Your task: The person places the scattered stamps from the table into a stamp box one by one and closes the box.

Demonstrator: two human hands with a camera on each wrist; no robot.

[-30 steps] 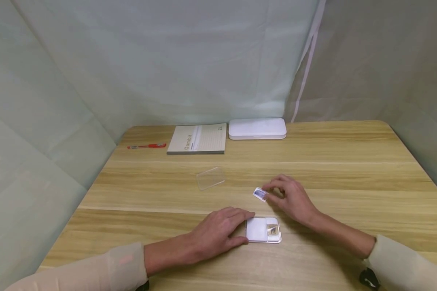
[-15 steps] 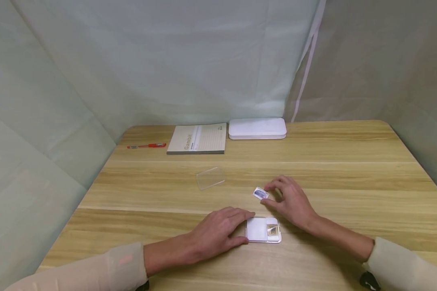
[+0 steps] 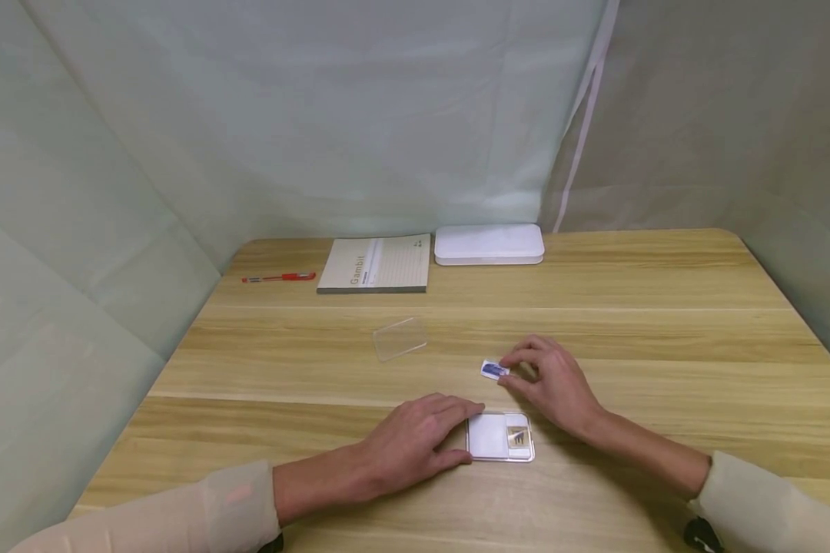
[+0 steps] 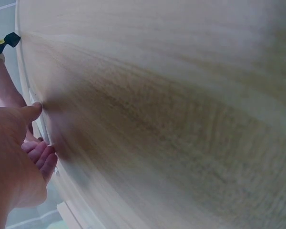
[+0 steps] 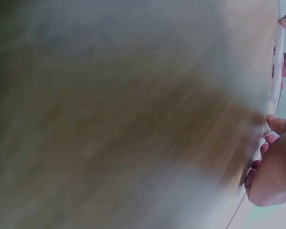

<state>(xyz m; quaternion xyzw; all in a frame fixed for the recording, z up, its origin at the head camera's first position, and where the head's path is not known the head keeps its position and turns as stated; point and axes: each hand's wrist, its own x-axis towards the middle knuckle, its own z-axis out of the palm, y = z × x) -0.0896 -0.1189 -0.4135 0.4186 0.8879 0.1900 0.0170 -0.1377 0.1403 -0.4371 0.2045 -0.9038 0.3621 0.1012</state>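
Observation:
My left hand (image 3: pixel 418 442) lies at the left end of a clear flat plastic case (image 3: pixel 500 459), thumb on the near edge and fingers on the far edge. Inside the case are a white insert (image 3: pixel 487 435) and a small gold-brown picture piece (image 3: pixel 518 437) at the right. Beyond it, my right hand (image 3: pixel 553 382) pinches a small stamp (image 3: pixel 494 369) with a white border and blue picture between thumb and fingers. In the left wrist view the left hand (image 4: pixel 14 157) hides most of the case. The right wrist view shows the right hand (image 5: pixel 276 162) at the edge; the stamp is hard to make out there.
A clear plastic cover (image 3: pixel 400 339) lies flat on the wooden table (image 3: pixel 636 307), left of the stamp. Along the back are a red pen (image 3: pixel 279 277), a notebook (image 3: pixel 376 265) and a white box (image 3: pixel 489 244). Pale cloth walls (image 3: pixel 332 115) surround the table's back and sides.
My right thumb has shifted to the stamp's near edge, and the stamp has turned and tilted slightly in the fingers. The left hand and the case have stayed in place.

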